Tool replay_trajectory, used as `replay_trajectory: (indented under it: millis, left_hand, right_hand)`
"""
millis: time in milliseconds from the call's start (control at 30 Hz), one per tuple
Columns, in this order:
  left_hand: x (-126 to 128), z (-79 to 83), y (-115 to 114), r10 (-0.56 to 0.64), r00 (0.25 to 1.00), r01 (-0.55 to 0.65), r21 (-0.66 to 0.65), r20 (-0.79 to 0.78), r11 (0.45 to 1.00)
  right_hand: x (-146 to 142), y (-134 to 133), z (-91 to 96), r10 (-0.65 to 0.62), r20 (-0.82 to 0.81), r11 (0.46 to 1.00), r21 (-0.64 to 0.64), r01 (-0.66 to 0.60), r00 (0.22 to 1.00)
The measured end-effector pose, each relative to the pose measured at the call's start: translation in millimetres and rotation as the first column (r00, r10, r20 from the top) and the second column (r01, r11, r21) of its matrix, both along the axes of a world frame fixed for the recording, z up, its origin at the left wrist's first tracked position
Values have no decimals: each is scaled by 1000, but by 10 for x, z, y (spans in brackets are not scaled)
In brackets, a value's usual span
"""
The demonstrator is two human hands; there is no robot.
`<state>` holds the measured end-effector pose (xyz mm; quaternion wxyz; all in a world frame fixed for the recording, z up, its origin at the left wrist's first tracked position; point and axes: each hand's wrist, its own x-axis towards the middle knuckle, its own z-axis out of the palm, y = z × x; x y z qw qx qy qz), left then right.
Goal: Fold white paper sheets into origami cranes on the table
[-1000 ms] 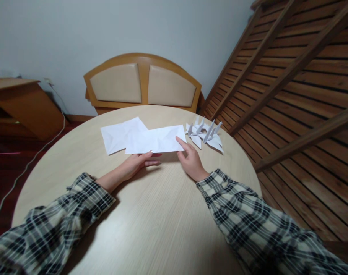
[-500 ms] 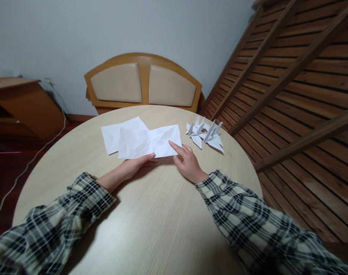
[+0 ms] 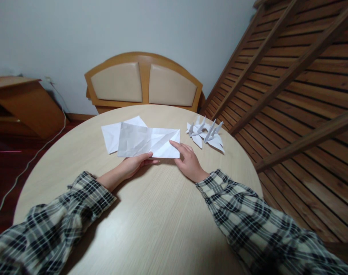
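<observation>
A creased white sheet of paper [image 3: 139, 139], folded to a long rectangle, is held a little above the table. My left hand [image 3: 136, 163] grips its near edge around the middle, thumb on top and fingers underneath. At the right end, my right hand [image 3: 187, 158] has its index finger laid on the paper's face and its thumb at the lower edge. Partly covered by the held sheet, a second white paper [image 3: 110, 138] rests on the table behind it to the left.
Several white folded paper cranes [image 3: 207, 133] stand at the right far side of the round wooden table [image 3: 151, 214]. Behind it is a padded headboard [image 3: 143, 82]. Wooden slats [image 3: 300, 84] rise on the right; a desk [image 3: 21, 103] is at left.
The held paper has tilted more upright, its left half lifting and its right end straightening. Both hands stay in nearly the same place.
</observation>
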<state>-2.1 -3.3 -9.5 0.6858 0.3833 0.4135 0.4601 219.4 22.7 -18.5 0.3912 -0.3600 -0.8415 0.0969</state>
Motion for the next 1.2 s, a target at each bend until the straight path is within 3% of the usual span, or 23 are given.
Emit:
replay_trajectory:
  millis: [767,1200]
  left_hand:
    - [-45,-73,46,15,998,-16,28,53,999]
    - [-50,-74,39,17,998,-17,-9,57,1000]
  right_hand:
    - [-2,23,10,-4,-72,999,-39,1,997]
    - [-2,58,-6,14,-260,991,-124,-48,966]
